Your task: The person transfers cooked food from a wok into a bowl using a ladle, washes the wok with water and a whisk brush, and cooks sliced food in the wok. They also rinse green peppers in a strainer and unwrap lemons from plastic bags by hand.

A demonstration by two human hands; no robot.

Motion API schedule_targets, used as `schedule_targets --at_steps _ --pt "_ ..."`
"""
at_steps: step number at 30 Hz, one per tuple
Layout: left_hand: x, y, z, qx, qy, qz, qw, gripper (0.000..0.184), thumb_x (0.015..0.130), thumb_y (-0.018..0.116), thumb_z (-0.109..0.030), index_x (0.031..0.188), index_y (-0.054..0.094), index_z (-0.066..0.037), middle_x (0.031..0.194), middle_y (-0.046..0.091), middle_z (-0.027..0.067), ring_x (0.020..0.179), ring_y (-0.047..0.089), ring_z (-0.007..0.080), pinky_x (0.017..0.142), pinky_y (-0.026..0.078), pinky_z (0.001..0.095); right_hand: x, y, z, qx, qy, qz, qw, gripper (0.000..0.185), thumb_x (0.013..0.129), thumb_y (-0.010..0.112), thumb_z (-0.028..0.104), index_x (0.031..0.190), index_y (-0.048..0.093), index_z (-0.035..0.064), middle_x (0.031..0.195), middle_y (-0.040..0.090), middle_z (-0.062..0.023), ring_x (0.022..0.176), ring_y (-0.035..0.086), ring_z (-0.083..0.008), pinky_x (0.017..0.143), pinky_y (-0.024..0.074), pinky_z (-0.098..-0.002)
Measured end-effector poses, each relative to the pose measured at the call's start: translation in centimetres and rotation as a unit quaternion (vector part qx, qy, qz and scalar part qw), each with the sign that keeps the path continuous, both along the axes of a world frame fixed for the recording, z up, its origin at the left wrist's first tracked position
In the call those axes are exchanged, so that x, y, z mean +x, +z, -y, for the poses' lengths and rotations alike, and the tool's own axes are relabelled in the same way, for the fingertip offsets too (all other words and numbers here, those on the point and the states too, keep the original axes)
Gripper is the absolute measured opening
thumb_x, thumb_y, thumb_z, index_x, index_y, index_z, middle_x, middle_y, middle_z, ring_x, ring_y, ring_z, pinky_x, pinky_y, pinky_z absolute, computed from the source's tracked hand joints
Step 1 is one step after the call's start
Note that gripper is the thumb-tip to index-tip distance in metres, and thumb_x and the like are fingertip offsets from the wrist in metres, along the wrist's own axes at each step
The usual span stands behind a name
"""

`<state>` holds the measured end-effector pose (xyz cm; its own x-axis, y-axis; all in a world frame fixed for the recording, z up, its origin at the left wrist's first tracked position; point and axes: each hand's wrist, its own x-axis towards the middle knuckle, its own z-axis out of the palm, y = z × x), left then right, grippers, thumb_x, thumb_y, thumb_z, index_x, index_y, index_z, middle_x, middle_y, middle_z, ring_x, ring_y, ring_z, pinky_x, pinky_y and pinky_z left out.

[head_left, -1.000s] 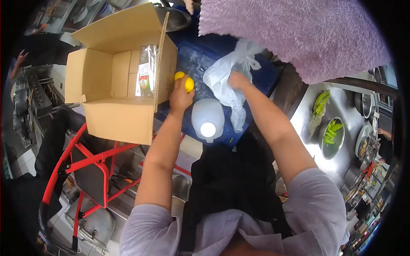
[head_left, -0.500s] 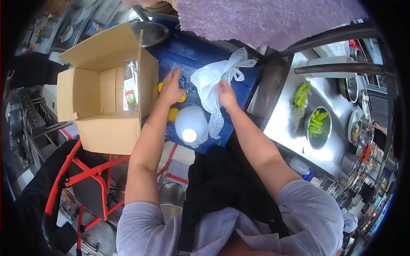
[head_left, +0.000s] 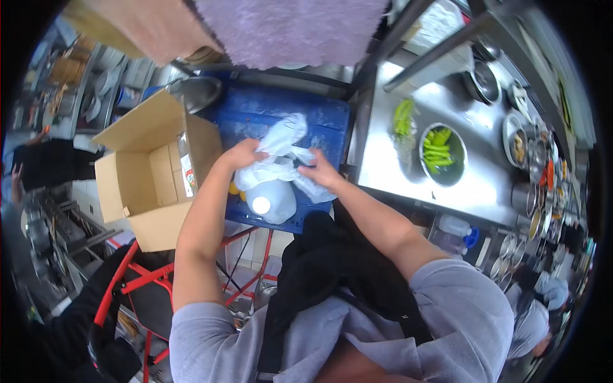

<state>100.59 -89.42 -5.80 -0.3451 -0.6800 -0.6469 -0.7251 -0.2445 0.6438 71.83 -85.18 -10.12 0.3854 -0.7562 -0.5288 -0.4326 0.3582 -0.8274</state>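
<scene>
Both hands are on a white plastic bag [head_left: 281,137] above the blue surface [head_left: 249,102]. My left hand [head_left: 244,155] grips the bag's left side, fingers closed. On its right side, my right hand [head_left: 319,171] pinches the plastic between thumb and fingers. A translucent jug [head_left: 278,203] with a white cap stands just below the bag, partly covered by it. Yellow round fruit [head_left: 234,189] shows between the jug and the open cardboard box [head_left: 131,185], partly hidden by my left forearm. Inside the box a silver packet [head_left: 186,167] leans at the right wall.
Right of the blue surface, a steel counter [head_left: 389,172] holds a bowl of green peppers [head_left: 437,153] and bagged peppers [head_left: 403,118]. A red-framed chair [head_left: 147,277] stands at lower left. Purple cloth [head_left: 287,32] hangs above. Other people are at both sides.
The view has shifted right. My left hand has left the yellow fruit and taken hold of the bag. The bag has moved left, over the top of the jug.
</scene>
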Motion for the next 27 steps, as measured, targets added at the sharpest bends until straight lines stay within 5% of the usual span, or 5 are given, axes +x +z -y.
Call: schedule_targets --at_steps 6,11,17,21,27 --pt "-2.4 6.0 -4.5 -0.148 0.155 -0.132 0.968 0.056 0.086 0.071 -0.022 0.137 0.054 -0.008 0.13 0.06 0.021 0.116 0.06 0.0339 0.1 0.045 0.0376 1.5 2.5 -1.9 0.162 0.112 0.082 0.977 0.084 0.084 0.075 0.024 0.153 0.027 0.0166 0.123 0.062 -0.0151 0.11 0.061 -0.0294 0.089 0.0493 -0.046" --pt "-4.9 11.0 -7.1 -0.231 -0.06 0.036 0.97 0.097 0.058 0.09 -0.039 0.141 0.048 -0.01 0.144 0.043 0.0163 0.132 0.043 0.0393 0.111 0.037 0.0438 3.7 9.0 2.1 -0.278 0.174 0.086 0.941 0.038 0.078 0.066 0.014 0.116 0.065 0.0058 0.109 0.069 -0.0196 0.105 0.065 -0.0373 0.092 0.0497 -0.0435" --pt "-5.2 15.3 -7.6 -0.425 0.078 0.157 0.888 0.043 0.068 0.073 -0.016 0.109 0.065 -0.01 0.107 0.068 0.0105 0.109 0.058 0.0322 0.09 0.043 0.0504 3.8 23.3 5.3 -0.165 0.288 0.063 0.941 0.048 0.078 0.073 0.018 0.122 0.063 0.0022 0.109 0.068 -0.0188 0.105 0.065 -0.0305 0.093 0.0478 -0.0379" --pt "-3.3 17.6 -8.0 -0.356 0.179 0.224 0.889 0.036 0.073 0.067 -0.018 0.107 0.065 -0.007 0.092 0.07 0.0177 0.094 0.065 0.0384 0.085 0.049 0.0492 4.0 29.7 3.4 -0.491 0.222 0.025 0.842 0.098 0.068 0.085 0.018 0.152 0.034 0.015 0.144 0.047 -0.0195 0.13 0.048 -0.0359 0.102 0.0442 -0.0397" --pt "-4.2 19.6 -9.9 -0.353 0.354 -0.184 0.847 0.035 0.071 0.058 -0.002 0.106 0.061 0.0 0.092 0.068 0.0108 0.09 0.066 0.0235 0.081 0.052 0.0353 8.2 25.6 3.0 -0.377 0.338 0.145 0.85 0.1 0.071 0.081 0.016 0.155 0.026 0.0186 0.145 0.048 -0.0178 0.134 0.046 -0.036 0.107 0.0419 -0.0413"
